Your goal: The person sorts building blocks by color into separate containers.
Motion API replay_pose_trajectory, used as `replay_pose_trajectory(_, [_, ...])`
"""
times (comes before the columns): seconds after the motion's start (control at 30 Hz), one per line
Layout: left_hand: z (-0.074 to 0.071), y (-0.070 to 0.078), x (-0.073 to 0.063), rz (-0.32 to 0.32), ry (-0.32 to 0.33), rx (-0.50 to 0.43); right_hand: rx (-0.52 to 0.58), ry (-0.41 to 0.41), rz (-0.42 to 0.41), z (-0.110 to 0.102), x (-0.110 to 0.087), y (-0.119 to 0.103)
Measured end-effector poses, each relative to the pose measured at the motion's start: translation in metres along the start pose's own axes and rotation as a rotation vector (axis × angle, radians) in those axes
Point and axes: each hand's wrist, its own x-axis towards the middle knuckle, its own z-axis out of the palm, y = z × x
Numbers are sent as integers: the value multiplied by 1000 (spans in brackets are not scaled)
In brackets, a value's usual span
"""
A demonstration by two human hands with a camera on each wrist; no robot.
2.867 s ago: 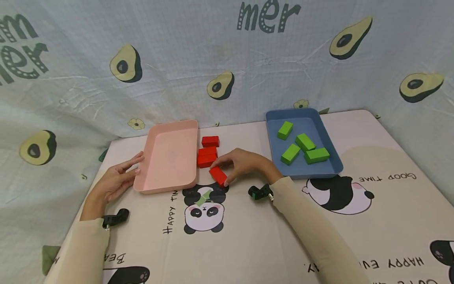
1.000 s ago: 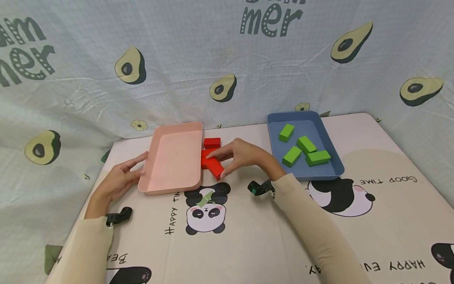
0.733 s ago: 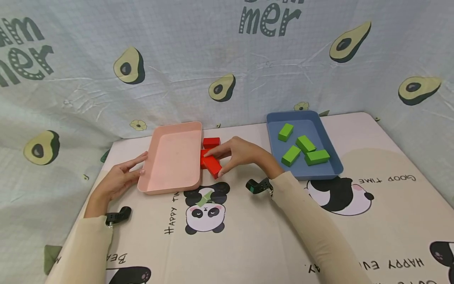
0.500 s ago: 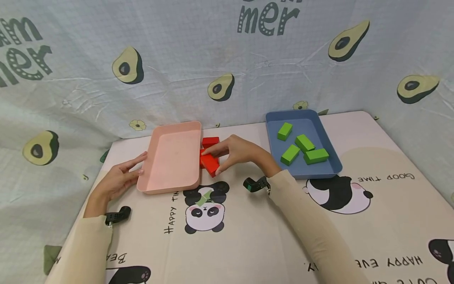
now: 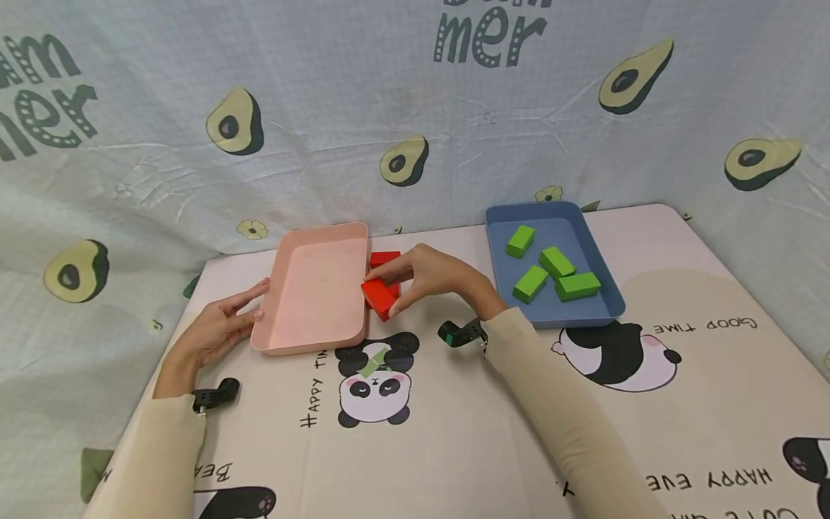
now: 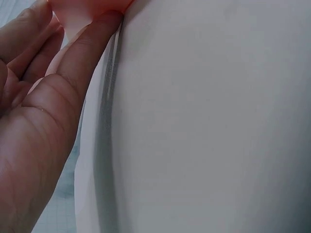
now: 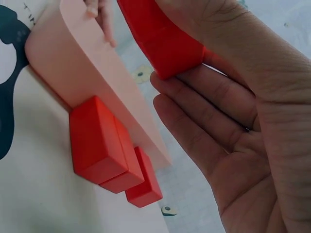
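Note:
My right hand (image 5: pixel 436 277) pinches a red block (image 5: pixel 379 299) between thumb and fingers, held up beside the right rim of the pink tray (image 5: pixel 353 337). In the right wrist view the held red block (image 7: pixel 165 39) is off the table, above the loose ones. Two red blocks (image 7: pixel 99 141) stand side by side against the tray's outer wall, and a third red block (image 7: pixel 144 182) lies behind them; the head view partly hides these behind the hand. My left hand (image 5: pixel 214 328) touches the tray's left side with fairly straight fingers, seen close on the pink tray (image 6: pixel 80 12).
A blue tray (image 5: pixel 554 317) with several green blocks (image 5: pixel 577 286) stands at the back right. The table (image 5: pixel 454 432) has a printed panda cloth, and a patterned curtain (image 5: pixel 324 108) hangs behind it. Each wrist wears a small black camera (image 5: pixel 463 333).
My right hand has lifted the red block from the table and carried it leftward and back to the pink tray's right rim. The left hand stays at the tray's left side.

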Motion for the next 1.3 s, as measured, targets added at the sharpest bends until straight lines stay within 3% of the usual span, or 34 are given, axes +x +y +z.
replay_pose_trajectory(0.23, [0,0,1,-8,0,3,-9,-38,-16,-2,8,0])
replay_pose_trajectory(0.5, [1,0,2,-23,1,12,123,-69,-15,0,18,-3])
replay_pose_trajectory(0.8, [2,-2,3,-23,1,32,165,-60,-30,5,24,-1])
replay_pose_trajectory(1.3, [0,0,0,-8,-1,52,162,-57,-34,11,33,-1])
